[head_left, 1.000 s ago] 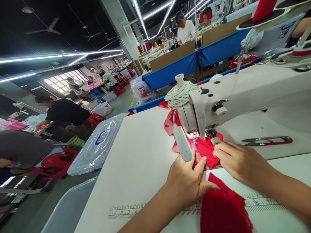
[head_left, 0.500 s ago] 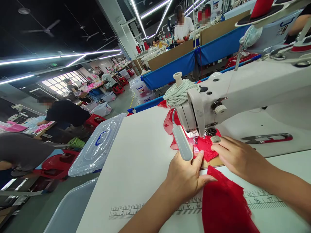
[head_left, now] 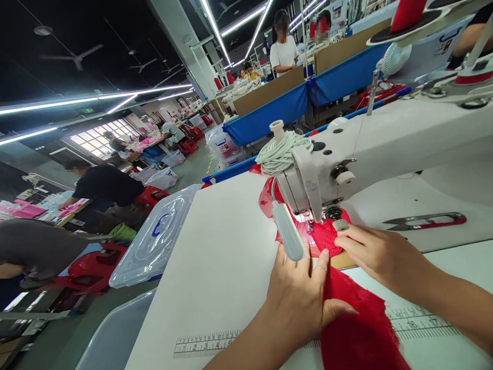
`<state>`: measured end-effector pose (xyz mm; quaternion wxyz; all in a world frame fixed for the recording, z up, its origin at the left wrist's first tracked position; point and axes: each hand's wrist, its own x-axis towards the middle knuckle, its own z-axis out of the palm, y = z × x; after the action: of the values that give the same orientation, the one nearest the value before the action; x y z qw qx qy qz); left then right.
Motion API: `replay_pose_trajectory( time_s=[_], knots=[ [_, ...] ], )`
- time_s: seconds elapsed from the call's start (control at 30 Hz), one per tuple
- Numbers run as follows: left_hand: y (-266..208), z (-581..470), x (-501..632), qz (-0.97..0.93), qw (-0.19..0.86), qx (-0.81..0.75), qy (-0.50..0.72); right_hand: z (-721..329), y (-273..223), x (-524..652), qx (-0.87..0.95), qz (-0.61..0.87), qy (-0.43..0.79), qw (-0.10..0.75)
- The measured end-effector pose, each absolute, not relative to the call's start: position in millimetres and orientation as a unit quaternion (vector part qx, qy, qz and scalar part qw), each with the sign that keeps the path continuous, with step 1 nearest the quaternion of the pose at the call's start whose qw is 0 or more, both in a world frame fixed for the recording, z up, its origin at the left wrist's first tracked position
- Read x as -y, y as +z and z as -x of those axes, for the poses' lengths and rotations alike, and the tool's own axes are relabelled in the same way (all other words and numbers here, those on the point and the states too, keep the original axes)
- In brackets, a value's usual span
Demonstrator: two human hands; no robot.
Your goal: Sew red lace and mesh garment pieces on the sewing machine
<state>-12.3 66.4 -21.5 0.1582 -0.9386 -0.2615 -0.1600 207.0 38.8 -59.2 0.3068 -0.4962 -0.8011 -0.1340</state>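
Red lace fabric (head_left: 327,236) lies under the presser foot of a white sewing machine (head_left: 385,144). My left hand (head_left: 296,293) rests flat with fingers spread, its fingertips on the fabric just before the needle area. Its thumb stretches over the red fabric piece (head_left: 358,318) that hangs toward me across the table. My right hand (head_left: 377,252) is closed, thumb and fingertips pinching the lace's right edge beside the foot. A grey lamp head (head_left: 288,231) on a bent neck partly covers my left fingertips and the sheer red cloth.
Red-handled thread snips (head_left: 427,221) lie on the machine bed. A ruler strip (head_left: 208,343) runs along the white table (head_left: 215,257). Clear plastic bins with a lid (head_left: 157,231) stand left of the table. Several people sit or stand at other machines beyond.
My left hand has slid toward me and slightly right, its thumb now over the hanging red fabric. The lace at the foot has turned and lies flatter. My right hand stays almost in place.
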Motion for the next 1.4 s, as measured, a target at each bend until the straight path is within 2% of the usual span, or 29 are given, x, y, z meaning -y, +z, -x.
replay_pose_trajectory(
  time_s=[0.47,0.97,1.4],
  knots=[
    [-22,11,-66,0.935,0.158,0.282,-0.146,-208,-54,-42,0.799,0.509,-0.15,0.283],
    [-25,13,-71,0.939,0.125,0.291,-0.132,-207,-42,-48,0.785,0.513,-0.218,0.27],
    [-14,12,-105,0.917,-0.048,0.363,-0.155,-207,-42,-45,0.783,0.519,-0.206,0.276]
  ],
)
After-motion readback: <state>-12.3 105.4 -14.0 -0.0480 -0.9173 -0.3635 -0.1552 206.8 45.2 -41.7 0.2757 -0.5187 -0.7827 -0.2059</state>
